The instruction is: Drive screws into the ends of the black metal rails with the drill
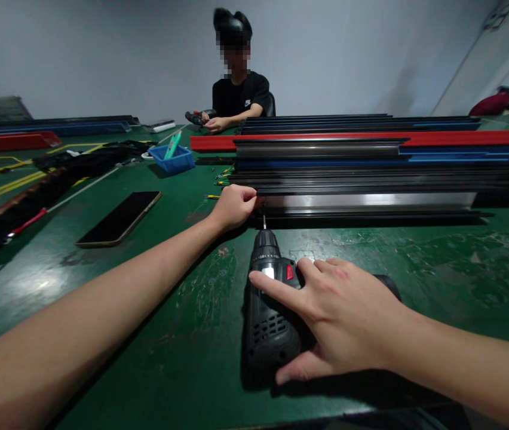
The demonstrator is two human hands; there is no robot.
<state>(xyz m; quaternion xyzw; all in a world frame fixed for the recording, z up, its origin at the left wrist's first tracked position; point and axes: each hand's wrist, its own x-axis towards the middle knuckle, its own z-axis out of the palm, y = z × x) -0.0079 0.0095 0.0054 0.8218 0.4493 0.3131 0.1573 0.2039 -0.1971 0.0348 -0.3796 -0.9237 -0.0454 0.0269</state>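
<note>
A black cordless drill (272, 304) lies on its side on the green table. My right hand (339, 316) is around it, with the index finger along the body and the thumb at the rear. The thin bit (264, 220) in its chuck points away from me, at the left end of a long metal profile (362, 202) with a shiny face and black edges. Closed at that same end, my left hand (234, 206) has its thumb and index finger pinched on the profile's edge. The bit's tip is hard to make out against the dark profile.
More black, blue and red profiles (460, 138) lie behind. Short yellow-green wires (223, 173) stick out near their left ends. A phone (120, 218), a blue basket (171, 161) and yellow wire bundles (8, 185) are at left. A person (239, 98) sits opposite, holding a dark tool.
</note>
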